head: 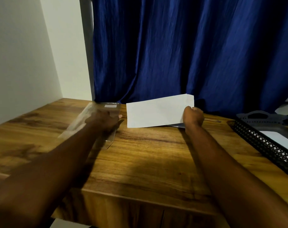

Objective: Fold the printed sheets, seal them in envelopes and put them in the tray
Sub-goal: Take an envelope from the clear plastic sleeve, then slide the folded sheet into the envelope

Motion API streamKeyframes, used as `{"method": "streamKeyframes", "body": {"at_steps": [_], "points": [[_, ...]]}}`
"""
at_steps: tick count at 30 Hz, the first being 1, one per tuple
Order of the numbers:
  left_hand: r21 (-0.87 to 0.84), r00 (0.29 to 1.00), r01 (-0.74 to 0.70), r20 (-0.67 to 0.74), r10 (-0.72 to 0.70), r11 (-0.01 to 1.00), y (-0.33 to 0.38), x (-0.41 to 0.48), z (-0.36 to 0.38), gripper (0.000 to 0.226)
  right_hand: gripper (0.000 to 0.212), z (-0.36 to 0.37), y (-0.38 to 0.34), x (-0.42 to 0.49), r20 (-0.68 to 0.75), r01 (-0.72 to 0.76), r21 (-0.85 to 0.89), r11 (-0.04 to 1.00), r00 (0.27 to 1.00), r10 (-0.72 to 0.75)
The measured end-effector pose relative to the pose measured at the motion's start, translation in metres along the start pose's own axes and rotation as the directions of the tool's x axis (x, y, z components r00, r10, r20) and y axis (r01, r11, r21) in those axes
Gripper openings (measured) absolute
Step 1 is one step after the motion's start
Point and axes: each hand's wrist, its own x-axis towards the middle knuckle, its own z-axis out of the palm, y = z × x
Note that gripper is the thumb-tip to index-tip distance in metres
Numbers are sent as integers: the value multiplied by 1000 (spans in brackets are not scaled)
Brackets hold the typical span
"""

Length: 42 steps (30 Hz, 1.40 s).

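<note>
Right hand point(193, 116) fisted on the right end of the envelope point(156, 112), holding it on edge mid-frame just above the bench point(148, 162). Left hand point(105, 120) is flat, fingers out, on a clear wrapper point(99, 106) left of centre, blurred. Looks like the fill/seal step, flap not visible: next needs the left hand on the envelope's free end to close it, then a carry to the tray point(261, 139) at the right edge.
</note>
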Motion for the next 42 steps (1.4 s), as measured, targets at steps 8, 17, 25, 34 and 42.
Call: {"method": "streamKeyframes", "body": {"at_steps": [8, 17, 25, 34, 42], "points": [[188, 993, 50, -117, -29, 981, 6, 6, 28, 82, 32, 0, 14, 2, -3, -27, -2, 1000, 1000, 27], [158, 946, -67, -304, 113, 985, 28, 11, 36, 86, 26, 3, 17, 8, 52, -23, 47, 999, 998, 20], [125, 720, -658, -185, 669, 743, 104, 11, 54, 133, 11, 6, 21, 0, 368, -41, 200, 979, 929, -36], [-1, 712, -701, -61, 699, 713, 146, 14, 79, 134, 22, -2, 11, 4, 566, -114, 247, 962, 823, -48], [36, 712, -694, -106, 694, 719, 142, 12, 81, 130, 33, -1, 15, 16, 622, -122, 90, 988, 782, 40]]}}
